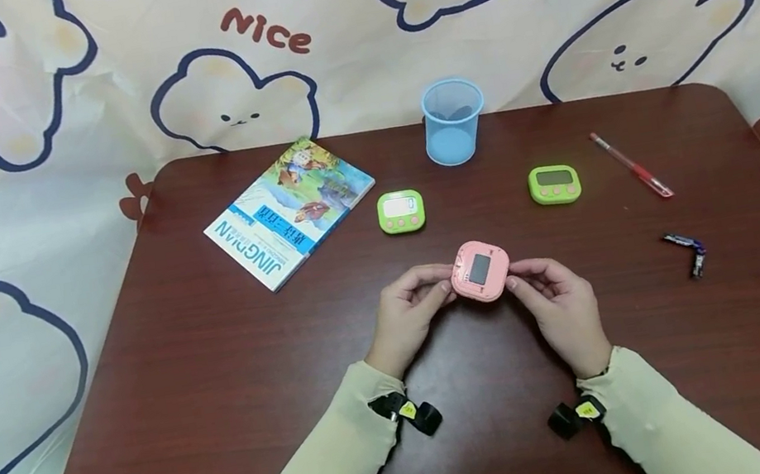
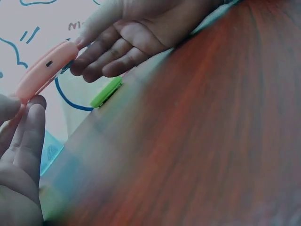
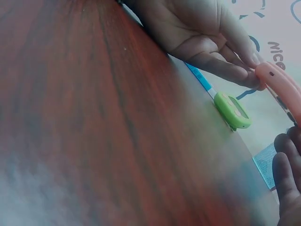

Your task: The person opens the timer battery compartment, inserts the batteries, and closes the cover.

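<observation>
A pink digital timer [image 1: 480, 271] with a small grey screen is held above the table between both hands. My left hand [image 1: 409, 312] pinches its left edge between thumb and fingers, and my right hand [image 1: 559, 307] pinches the opposite edge. The left wrist view shows the pink timer [image 2: 47, 70] edge-on, tilted, with a small dark slot in its side. In the right wrist view the pink timer [image 3: 282, 89] is cut off by the frame's edge. Beyond the hands lie a green timer [image 1: 401, 212] with a lit screen and a second green timer [image 1: 555, 184] with a dark screen.
A book [image 1: 291, 211] lies at the back left of the brown table [image 1: 228, 413]. At the back edge stands a blue mesh bin [image 1: 453, 124]. To the right are a red pen [image 1: 632, 165] and small batteries [image 1: 687, 246]. A printed cloth [image 1: 354, 82] hangs behind.
</observation>
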Demonstrator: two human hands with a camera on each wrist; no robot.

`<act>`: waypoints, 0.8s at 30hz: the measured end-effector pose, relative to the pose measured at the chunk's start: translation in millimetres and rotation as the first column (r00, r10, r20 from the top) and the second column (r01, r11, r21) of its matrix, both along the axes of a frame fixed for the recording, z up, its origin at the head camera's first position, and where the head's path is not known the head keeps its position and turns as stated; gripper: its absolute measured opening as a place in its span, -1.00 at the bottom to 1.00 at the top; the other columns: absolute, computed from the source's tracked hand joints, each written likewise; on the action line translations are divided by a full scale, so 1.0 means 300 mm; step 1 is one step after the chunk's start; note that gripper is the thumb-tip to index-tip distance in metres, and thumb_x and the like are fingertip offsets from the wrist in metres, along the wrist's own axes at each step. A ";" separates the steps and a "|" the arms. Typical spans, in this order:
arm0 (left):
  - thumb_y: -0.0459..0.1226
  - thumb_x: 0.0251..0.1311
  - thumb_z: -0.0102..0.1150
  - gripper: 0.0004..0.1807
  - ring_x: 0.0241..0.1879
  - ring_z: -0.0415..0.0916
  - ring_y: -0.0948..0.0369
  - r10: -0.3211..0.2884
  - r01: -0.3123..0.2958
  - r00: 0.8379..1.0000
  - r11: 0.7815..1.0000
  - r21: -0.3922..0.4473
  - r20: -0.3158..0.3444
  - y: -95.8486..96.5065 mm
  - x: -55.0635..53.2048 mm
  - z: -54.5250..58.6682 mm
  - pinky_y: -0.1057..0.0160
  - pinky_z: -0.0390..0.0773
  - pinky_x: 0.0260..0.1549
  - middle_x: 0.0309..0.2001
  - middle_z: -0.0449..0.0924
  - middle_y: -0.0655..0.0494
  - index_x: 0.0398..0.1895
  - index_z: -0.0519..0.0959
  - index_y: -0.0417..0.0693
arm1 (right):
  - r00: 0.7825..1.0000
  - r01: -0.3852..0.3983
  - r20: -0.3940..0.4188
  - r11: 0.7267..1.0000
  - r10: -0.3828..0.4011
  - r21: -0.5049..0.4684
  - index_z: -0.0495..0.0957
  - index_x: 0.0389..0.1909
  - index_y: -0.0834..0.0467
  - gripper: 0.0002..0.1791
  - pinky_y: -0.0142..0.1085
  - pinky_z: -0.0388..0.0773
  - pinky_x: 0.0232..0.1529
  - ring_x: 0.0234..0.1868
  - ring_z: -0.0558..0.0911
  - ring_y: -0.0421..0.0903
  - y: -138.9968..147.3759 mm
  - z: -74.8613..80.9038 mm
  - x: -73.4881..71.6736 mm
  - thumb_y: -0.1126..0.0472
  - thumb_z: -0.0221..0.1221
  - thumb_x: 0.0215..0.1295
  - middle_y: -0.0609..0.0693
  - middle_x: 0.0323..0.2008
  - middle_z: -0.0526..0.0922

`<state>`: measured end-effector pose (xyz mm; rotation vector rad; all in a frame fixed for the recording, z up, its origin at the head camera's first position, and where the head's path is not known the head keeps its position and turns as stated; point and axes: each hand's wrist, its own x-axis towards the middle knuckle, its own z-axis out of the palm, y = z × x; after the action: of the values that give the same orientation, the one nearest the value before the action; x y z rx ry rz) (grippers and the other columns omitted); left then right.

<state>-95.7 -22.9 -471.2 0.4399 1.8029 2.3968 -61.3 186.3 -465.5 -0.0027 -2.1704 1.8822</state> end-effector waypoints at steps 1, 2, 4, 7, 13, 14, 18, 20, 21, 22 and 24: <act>-0.58 0.30 0.14 -0.77 -0.19 0.66 0.29 0.007 -0.007 1.000 1.000 -0.008 0.002 0.001 0.000 0.001 0.27 0.70 -0.14 -0.03 0.61 -0.36 -0.01 0.56 -0.56 | 1.000 -0.001 0.005 1.000 0.001 0.006 0.68 -0.11 0.30 -0.82 -0.48 0.63 -0.18 -0.21 0.69 -0.22 0.001 0.000 -0.001 0.39 0.33 0.28 -0.06 -0.21 0.73; -0.59 0.28 0.16 -0.77 -0.20 0.66 0.29 0.012 -0.012 1.000 1.000 -0.015 0.004 0.003 -0.001 0.003 0.27 0.70 -0.14 -0.05 0.61 -0.36 -0.01 0.57 -0.56 | 1.000 -0.008 0.008 1.000 0.008 0.001 0.67 -0.09 0.30 -0.81 -0.48 0.63 -0.18 -0.21 0.69 -0.22 0.001 0.000 -0.001 0.39 0.32 0.29 -0.05 -0.20 0.73; -0.60 0.26 0.18 -0.76 -0.21 0.67 0.28 0.018 -0.018 1.000 0.999 -0.030 0.007 0.005 -0.001 0.004 0.27 0.70 -0.16 -0.07 0.62 -0.35 -0.01 0.58 -0.53 | 0.999 -0.035 0.008 0.999 0.036 -0.038 0.66 -0.03 0.34 -0.76 -0.47 0.64 -0.17 -0.19 0.69 -0.21 0.002 0.002 -0.001 0.43 0.30 0.29 -0.03 -0.18 0.73; -0.60 0.22 0.22 -0.76 -0.22 0.67 0.25 0.031 -0.032 0.999 0.997 -0.070 -0.009 0.006 0.000 0.003 0.32 0.69 -0.22 -0.10 0.63 -0.32 -0.03 0.60 -0.48 | 0.996 -0.090 0.000 0.991 0.091 -0.101 0.60 0.07 0.39 -0.65 -0.44 0.65 -0.13 -0.15 0.69 -0.17 0.001 0.003 0.000 0.51 0.29 0.25 0.02 -0.12 0.71; -0.55 0.14 0.36 -0.78 -0.27 0.67 0.21 0.004 -0.009 1.000 0.989 -0.146 -0.031 0.008 0.006 -0.003 0.41 0.64 -0.36 -0.21 0.67 -0.26 -0.13 0.62 -0.42 | 0.984 -0.180 -0.011 0.975 0.180 -0.134 0.48 0.24 0.37 -0.40 -0.39 0.66 -0.09 -0.10 0.69 -0.15 0.000 0.002 0.006 0.59 0.34 0.13 0.10 -0.01 0.66; -0.54 0.13 0.37 -0.78 -0.28 0.68 0.22 -0.001 -0.003 1.000 0.989 -0.151 -0.028 0.008 0.007 -0.003 0.41 0.65 -0.35 -0.22 0.67 -0.25 -0.15 0.62 -0.42 | 0.982 -0.188 -0.009 0.974 0.188 -0.130 0.47 0.26 0.36 -0.37 -0.39 0.66 -0.08 -0.09 0.69 -0.16 0.000 0.002 0.007 0.60 0.34 0.12 0.12 0.01 0.66; -0.53 0.13 0.38 -0.80 -0.31 0.65 0.29 -0.006 0.000 0.999 0.986 -0.168 -0.034 0.009 0.014 -0.002 0.42 0.64 -0.36 -0.23 0.66 -0.20 -0.18 0.62 -0.40 | 0.976 -0.214 0.001 0.968 0.216 -0.128 0.42 0.31 0.35 -0.32 -0.39 0.66 -0.09 -0.05 0.69 -0.17 -0.002 -0.001 0.008 0.62 0.32 0.12 0.12 0.06 0.65; -0.51 0.13 0.39 -0.82 -0.31 0.64 0.30 -0.001 -0.008 0.999 0.983 -0.185 -0.051 0.010 0.014 -0.003 0.42 0.64 -0.36 -0.23 0.65 -0.15 -0.20 0.64 -0.37 | 0.974 -0.224 0.006 0.964 0.227 -0.144 0.40 0.32 0.35 -0.31 -0.39 0.67 -0.10 -0.05 0.70 -0.17 -0.001 -0.001 0.007 0.63 0.31 0.13 0.09 0.05 0.66; -0.49 0.13 0.40 -0.83 -0.31 0.63 0.30 0.002 -0.014 0.998 0.980 -0.198 -0.064 0.010 0.014 -0.004 0.42 0.64 -0.35 -0.23 0.65 -0.12 -0.21 0.66 -0.34 | 0.973 -0.229 0.006 0.962 0.232 -0.151 0.40 0.32 0.36 -0.32 -0.40 0.67 -0.11 -0.06 0.70 -0.18 -0.001 -0.001 0.007 0.63 0.30 0.13 0.07 0.03 0.67; -0.47 0.14 0.41 -0.85 -0.30 0.62 0.29 0.006 -0.022 0.997 0.977 -0.213 -0.075 0.011 0.013 -0.004 0.42 0.64 -0.34 -0.24 0.65 -0.09 -0.23 0.67 -0.31 | 0.972 -0.232 0.006 0.959 0.236 -0.164 0.40 0.32 0.37 -0.32 -0.40 0.67 -0.13 -0.08 0.70 -0.18 0.000 0.000 0.006 0.63 0.30 0.14 0.05 0.00 0.68; -0.43 0.15 0.42 -0.88 -0.30 0.60 0.29 0.013 -0.036 0.995 0.970 -0.241 -0.096 0.013 0.012 -0.003 0.42 0.63 -0.34 -0.24 0.64 -0.05 -0.25 0.70 -0.25 | 0.970 -0.238 0.001 0.951 0.243 -0.195 0.40 0.30 0.40 -0.34 -0.42 0.67 -0.16 -0.12 0.70 -0.18 0.002 0.003 0.005 0.64 0.29 0.13 0.03 -0.06 0.69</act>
<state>-92.3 -19.1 -472.2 0.5118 2.1193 2.1643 -59.8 186.9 -464.7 0.2111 -2.0721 2.2326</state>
